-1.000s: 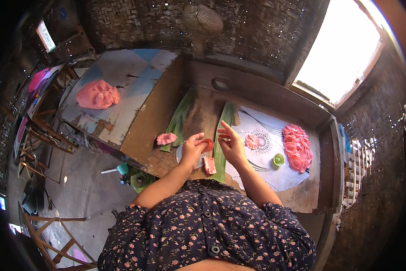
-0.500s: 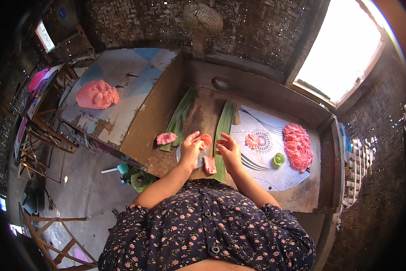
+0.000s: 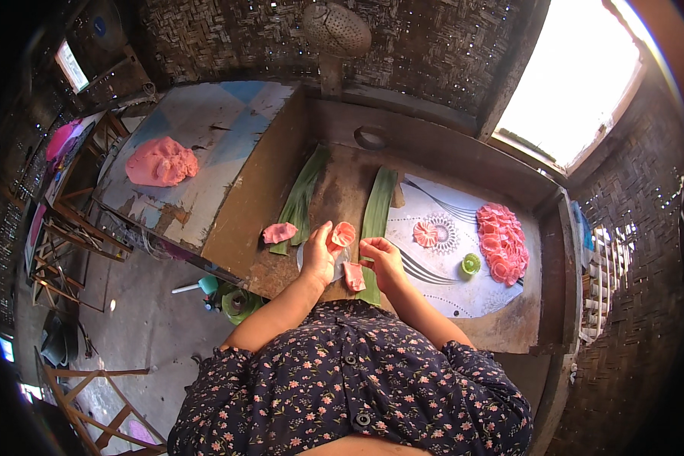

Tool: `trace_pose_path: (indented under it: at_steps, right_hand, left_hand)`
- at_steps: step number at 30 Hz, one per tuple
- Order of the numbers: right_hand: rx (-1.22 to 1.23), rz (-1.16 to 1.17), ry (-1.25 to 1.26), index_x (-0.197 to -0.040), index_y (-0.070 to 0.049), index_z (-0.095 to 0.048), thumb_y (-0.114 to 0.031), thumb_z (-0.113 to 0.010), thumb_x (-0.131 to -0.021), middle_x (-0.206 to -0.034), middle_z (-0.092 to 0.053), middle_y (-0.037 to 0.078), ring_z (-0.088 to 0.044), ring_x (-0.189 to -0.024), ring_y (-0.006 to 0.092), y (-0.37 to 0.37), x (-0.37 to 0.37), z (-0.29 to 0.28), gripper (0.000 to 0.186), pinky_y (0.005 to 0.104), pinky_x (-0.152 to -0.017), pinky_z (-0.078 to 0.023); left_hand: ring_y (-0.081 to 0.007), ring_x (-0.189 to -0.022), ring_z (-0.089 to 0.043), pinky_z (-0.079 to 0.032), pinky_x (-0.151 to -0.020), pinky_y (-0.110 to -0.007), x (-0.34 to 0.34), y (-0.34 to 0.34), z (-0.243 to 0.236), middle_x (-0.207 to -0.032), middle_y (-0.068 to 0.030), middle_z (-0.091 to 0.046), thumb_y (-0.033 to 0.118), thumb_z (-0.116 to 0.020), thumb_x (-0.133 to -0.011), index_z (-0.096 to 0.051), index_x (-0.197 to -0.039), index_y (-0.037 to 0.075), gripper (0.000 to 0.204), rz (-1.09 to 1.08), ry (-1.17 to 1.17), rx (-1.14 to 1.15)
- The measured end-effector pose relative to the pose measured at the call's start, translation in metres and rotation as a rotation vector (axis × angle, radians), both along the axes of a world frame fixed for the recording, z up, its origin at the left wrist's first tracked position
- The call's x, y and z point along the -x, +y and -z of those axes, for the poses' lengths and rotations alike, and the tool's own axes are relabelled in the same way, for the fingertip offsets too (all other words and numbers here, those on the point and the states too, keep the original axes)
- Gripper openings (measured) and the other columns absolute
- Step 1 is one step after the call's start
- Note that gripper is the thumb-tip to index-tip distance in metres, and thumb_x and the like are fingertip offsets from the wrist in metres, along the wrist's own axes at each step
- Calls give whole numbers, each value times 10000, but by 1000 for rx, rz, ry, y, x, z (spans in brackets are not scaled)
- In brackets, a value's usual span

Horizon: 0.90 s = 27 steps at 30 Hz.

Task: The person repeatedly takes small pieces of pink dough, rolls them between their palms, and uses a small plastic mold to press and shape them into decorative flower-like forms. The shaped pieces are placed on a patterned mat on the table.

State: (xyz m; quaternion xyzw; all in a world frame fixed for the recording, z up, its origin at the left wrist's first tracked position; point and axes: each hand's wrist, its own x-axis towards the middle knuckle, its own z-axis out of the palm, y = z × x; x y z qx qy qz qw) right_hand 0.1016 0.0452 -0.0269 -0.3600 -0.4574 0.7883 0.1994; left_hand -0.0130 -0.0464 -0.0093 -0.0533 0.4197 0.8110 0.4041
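Far to your left, a big lump of soft pink dough (image 3: 161, 161) lies on the pale blue and white painted board (image 3: 205, 129), well apart from your hands. Nearer in, a small flattened pink dough piece (image 3: 279, 232) rests on the brown wooden worktop (image 3: 342, 190), touching the foot of the left long green leaf strip (image 3: 302, 196).

Your left hand (image 3: 318, 257) is raised over the worktop's front edge, its fingers (image 3: 328, 232) pinched on the pink dough flower (image 3: 343, 233), which sits at their tips just left of the second long green leaf strip (image 3: 377, 220). Below the flower, between your two hands, a small wedge of pink dough (image 3: 354, 275) lies on a grey round plate (image 3: 334, 262) at the worktop's front edge.

Your right hand (image 3: 384, 262) sits just beside it, over the lower end of that second leaf, with its fingers (image 3: 370, 245) curled and drawn together. You cannot tell whether they hold anything.

Further right, a finished pink dough flower (image 3: 425, 233) lies alone on the white patterned sheet (image 3: 448, 281). A small green round cup (image 3: 471, 264) stands near it, and a heap of pink dough flowers (image 3: 500, 242) fills the sheet's right side.
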Motion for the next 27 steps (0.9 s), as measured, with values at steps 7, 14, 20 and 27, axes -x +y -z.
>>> trace_pose_path:
  at_steps: [7,14,20,27]
  right_hand:
    - [-30,28,65,-1021,-46,-577,-217,-625,-859,-899,-581,14,-545,-792,100,1,6,-1,240,260,-675,-471]
    - [-142,30,37,-1081,-28,-568,-151,-599,-858,-961,-588,28,-549,-837,104,1,8,-8,257,252,-686,-476]
    - [-292,-23,-67,-1054,-11,-586,-112,-608,-841,-976,-607,56,-576,-858,111,-3,15,-5,237,241,-672,-484]
    - [-603,48,-83,-1018,-1,-616,-118,-622,-817,-1011,-611,80,-593,-842,127,1,18,7,233,265,-707,-496]
  left_hand:
    - [-246,-973,-580,-457,-892,-348,-4,-3,0,-1042,-154,-557,424,-530,-873,-458,-1135,-6,508,5,-88,9]
    - [-240,-984,-581,-466,-892,-350,-6,-3,5,-1043,-146,-563,395,-477,-904,-487,-1069,7,423,-27,-108,9]
    - [-230,-989,-578,-452,-911,-345,-15,-3,9,-1047,-132,-574,391,-467,-910,-503,-1073,15,411,-17,-86,22]
    - [-234,-995,-576,-439,-933,-351,-14,-5,15,-1045,-132,-576,389,-441,-922,-517,-1038,24,391,-10,-108,0]
